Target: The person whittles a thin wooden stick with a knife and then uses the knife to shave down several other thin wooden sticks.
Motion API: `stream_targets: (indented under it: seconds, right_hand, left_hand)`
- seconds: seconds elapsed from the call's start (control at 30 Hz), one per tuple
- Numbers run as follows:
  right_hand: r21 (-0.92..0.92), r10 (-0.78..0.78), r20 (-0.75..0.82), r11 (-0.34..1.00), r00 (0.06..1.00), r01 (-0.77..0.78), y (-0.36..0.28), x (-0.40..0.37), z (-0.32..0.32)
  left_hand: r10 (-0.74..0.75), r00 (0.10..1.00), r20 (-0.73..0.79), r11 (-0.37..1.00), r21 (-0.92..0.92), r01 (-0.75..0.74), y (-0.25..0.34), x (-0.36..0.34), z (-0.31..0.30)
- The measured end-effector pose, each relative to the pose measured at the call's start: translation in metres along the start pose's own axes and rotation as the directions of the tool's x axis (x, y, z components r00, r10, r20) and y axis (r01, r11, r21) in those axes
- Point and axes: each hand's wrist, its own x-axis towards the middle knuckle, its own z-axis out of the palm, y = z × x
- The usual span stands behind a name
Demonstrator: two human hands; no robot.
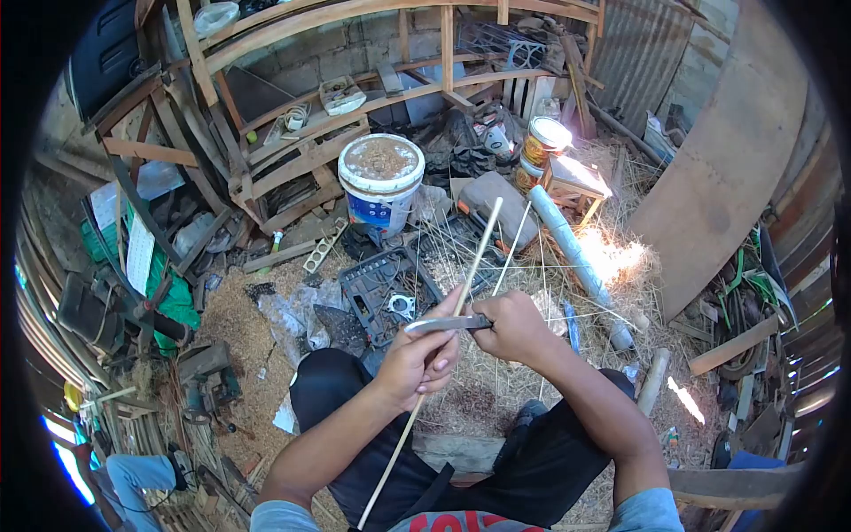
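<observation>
In the middle of the head view my left hand (415, 365) is closed around a long, thin pale wooden stick (479, 253). The stick slants from the upper right down past my lap. My right hand (512, 330) grips a knife (443, 324) by its handle, with the curved blade pointing left. That blade lies across the stick, right at the fingers of my left hand. Several other thin sticks (516, 244) stand or lean just beyond my hands.
A white bucket (383, 177) of shavings stands ahead, near an open tool case (383, 293). To the right are a pale pole (567, 239), a small wooden stool (576, 177) and a large board (727, 168). Another person's leg (137, 483) shows at lower left.
</observation>
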Motion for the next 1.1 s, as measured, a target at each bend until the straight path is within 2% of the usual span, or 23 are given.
stream_targets:
  seconds: [0.13,0.23,0.27,0.3,0.33,0.4,0.53,0.6,0.67,0.73,0.83,0.9,0.97,1.1]
  right_hand:
    - [-0.019,0.058,-0.046,0.998,0.997,-0.059,-0.002,-0.001,-0.004]
    - [0.211,0.114,-0.2,0.975,0.973,-0.071,0.023,0.003,-0.01]
    - [0.155,0.176,-0.251,0.978,0.952,-0.14,0.037,0.006,-0.018]
    - [0.223,0.263,-0.288,0.954,0.921,-0.203,0.054,0.009,-0.027]
    - [0.256,0.488,-0.225,0.865,0.843,-0.432,0.071,0.012,-0.04]
    - [0.352,0.653,-0.236,0.748,0.72,-0.563,0.094,0.013,-0.062]
    - [0.365,0.512,-0.271,0.838,0.815,-0.405,0.085,0.009,-0.061]
    - [0.297,0.254,-0.371,0.944,0.893,-0.145,0.06,0.008,-0.037]
    - [0.181,0.152,-0.239,0.977,0.959,-0.109,0.027,0.006,-0.019]
    - [-0.054,0.013,-0.17,0.998,0.985,-0.023,0.0,0.005,-0.006]
    - [0.003,0.029,-0.148,1.0,0.989,-0.029,-0.01,0.006,0.013]
    - [-0.029,0.062,-0.126,0.997,0.99,-0.067,-0.007,0.007,0.014]
    - [-0.047,0.1,-0.106,0.993,0.989,-0.105,-0.007,0.006,0.014]
    - [-0.099,0.177,-0.158,0.976,0.971,-0.194,-0.005,0.009,0.013]
  left_hand:
    - [0.014,1.0,-0.012,0.995,0.094,-0.012,-0.005,0.001,0.003]
    - [0.009,1.0,-0.004,0.99,0.137,-0.009,-0.009,-0.001,0.007]
    - [0.007,1.0,0.004,0.99,0.144,-0.008,-0.01,-0.002,0.009]
    - [-0.023,0.999,0.034,0.984,0.176,0.017,-0.011,-0.003,0.01]
    - [-0.054,0.997,0.061,0.977,0.208,0.04,-0.011,-0.004,0.01]
    - [-0.107,0.988,0.115,0.976,0.203,0.082,-0.014,-0.006,0.011]
    - [-0.035,0.999,0.04,0.999,-0.025,0.036,-0.005,0.003,-0.003]
    - [-0.006,1.0,0.021,0.996,-0.094,0.008,0.0,0.007,-0.012]
    - [0.014,1.0,0.009,0.991,-0.13,-0.013,0.002,0.007,-0.011]
    - [-0.01,1.0,-0.015,0.995,-0.096,0.008,-0.001,0.005,-0.003]
    - [-0.013,1.0,-0.017,1.0,0.013,0.013,-0.003,0.0,0.008]
    - [0.001,1.0,-0.016,0.998,0.066,0.0,-0.005,-0.002,0.008]
    - [0.011,0.998,-0.057,0.997,0.073,-0.007,-0.006,-0.001,0.009]
    - [0.024,0.995,-0.098,0.998,0.06,-0.019,-0.006,0.002,0.012]
